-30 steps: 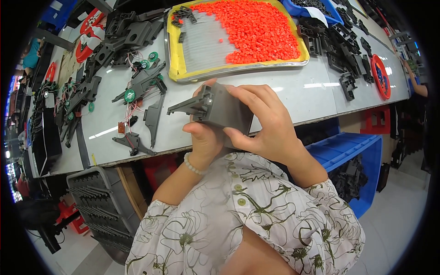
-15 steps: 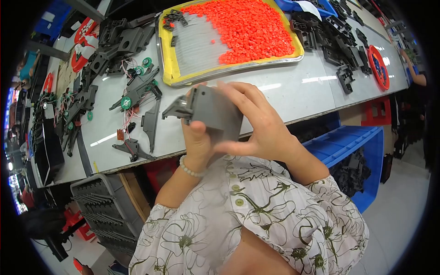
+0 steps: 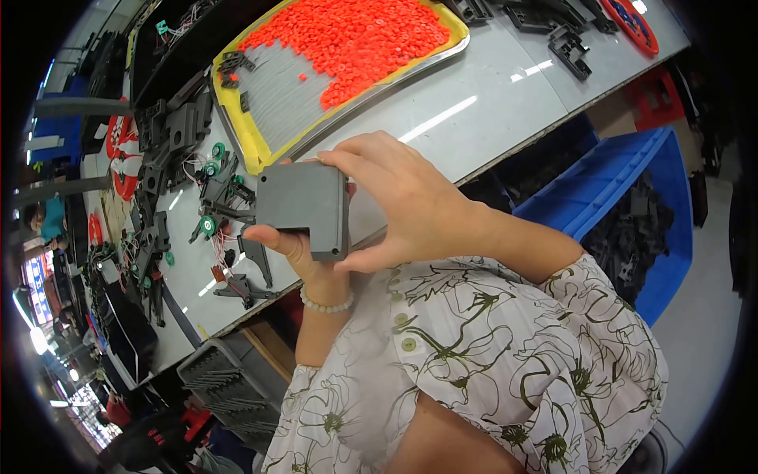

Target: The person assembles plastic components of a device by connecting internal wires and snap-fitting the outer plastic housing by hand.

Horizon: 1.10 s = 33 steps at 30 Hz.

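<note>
Between my two hands is a dark grey plastic housing [image 3: 298,204], boxy, with small corner holes and a rectangular notch along its lower edge. My left hand [image 3: 296,254] grips it from below and behind, thumb at the notch, the other fingers mostly hidden. At its right side my right hand [image 3: 410,201] holds it by the edge, fingers at the top corner and thumb at the bottom corner. Just left of the housing, green round parts with thin wires [image 3: 208,226] and black brackets [image 3: 256,261] lie on the white table [image 3: 442,130].
Beyond my hands stands a yellow-rimmed tray [image 3: 257,154] of small orange-red plastic pieces [image 3: 355,47]. Black moulded parts [image 3: 570,51] lie at the far right. A blue bin [image 3: 671,229] of dark parts stands below the table's right edge, a grey crate [image 3: 229,387] below left.
The housing has turned so its broad flat face with the notch shows, and it has moved left. My right hand has shifted to its right edge. The whole view has tilted.
</note>
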Each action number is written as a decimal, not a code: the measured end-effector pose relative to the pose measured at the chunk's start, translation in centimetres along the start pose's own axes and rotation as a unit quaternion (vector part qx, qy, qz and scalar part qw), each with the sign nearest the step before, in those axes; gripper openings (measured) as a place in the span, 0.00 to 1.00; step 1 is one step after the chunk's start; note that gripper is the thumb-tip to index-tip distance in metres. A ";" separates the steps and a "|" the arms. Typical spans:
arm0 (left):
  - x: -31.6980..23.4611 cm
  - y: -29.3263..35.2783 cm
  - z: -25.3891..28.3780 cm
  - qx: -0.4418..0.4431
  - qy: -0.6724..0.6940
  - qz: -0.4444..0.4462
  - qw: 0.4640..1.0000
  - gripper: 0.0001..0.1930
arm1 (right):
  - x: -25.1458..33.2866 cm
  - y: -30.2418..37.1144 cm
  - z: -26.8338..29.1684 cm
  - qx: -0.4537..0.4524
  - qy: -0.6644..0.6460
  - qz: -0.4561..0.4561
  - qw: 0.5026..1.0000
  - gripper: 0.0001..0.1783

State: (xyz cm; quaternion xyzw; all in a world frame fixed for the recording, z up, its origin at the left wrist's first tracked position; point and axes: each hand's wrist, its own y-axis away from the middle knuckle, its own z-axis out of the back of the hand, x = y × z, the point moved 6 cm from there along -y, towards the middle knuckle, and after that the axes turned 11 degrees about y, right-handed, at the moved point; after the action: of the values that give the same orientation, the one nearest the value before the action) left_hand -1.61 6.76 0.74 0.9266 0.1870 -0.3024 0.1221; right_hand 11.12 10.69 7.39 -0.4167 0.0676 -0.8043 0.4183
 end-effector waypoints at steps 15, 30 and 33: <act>0.2 0.4 0.4 -0.033 0.046 0.033 0.998 0.42 | 0.2 0.5 -0.3 -0.036 -0.001 -0.014 0.999 0.45; 0.0 0.6 0.2 -0.016 0.037 0.043 0.998 0.43 | 0.4 0.2 0.1 -0.035 -0.036 -0.018 0.999 0.41; 0.0 0.5 0.5 -0.019 0.041 0.053 0.998 0.43 | 0.3 0.2 0.0 -0.036 -0.038 -0.020 0.998 0.41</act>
State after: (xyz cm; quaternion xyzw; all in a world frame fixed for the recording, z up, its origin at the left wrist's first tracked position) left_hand -1.62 6.11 0.38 0.9443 0.1480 -0.2537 0.1483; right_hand 11.16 10.36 7.49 -0.4635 0.0724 -0.7928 0.3892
